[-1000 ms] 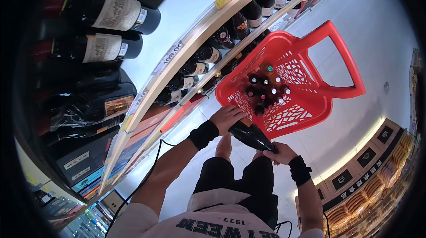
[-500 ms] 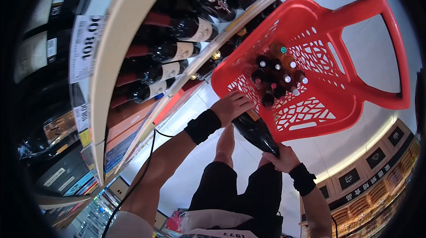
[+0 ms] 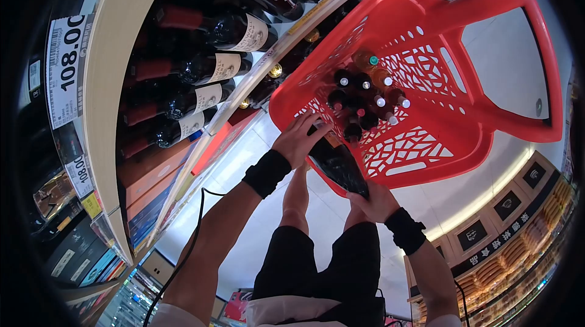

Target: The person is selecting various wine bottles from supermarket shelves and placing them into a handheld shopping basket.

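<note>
Holding a dark wine bottle (image 3: 337, 164) two-handed right at the near rim of the red basket (image 3: 463, 138). Left hand (image 3: 300, 138) reaching out from a black wristband (image 3: 266, 173), fingers spread and lying over the upper end of the bottle, grip loose-ish but wrapping it. Right hand (image 3: 376, 201) cupping the bottom end from below, grip closing snug around the base, also wearing a black wristband (image 3: 404, 230). Bottle tilting diagonally, top end poking over the basket edge, base hanging outside above the knees.

Basket already carrying a bunch of small bottles (image 3: 364, 101) standing upright, caps up, all crowding into the corner nearest the shelf. Leaving the far half of the basket floor bare, handle (image 3: 536, 59) sticking out away from the shelf.

Sitting tight against the wine shelf (image 3: 116, 83) on the left, with dark bottles (image 3: 207, 77) lying on it and a 108.00 price tag (image 3: 65, 68) on its edge. Showing plenty of pale floor (image 3: 506, 65) past the handle.
</note>
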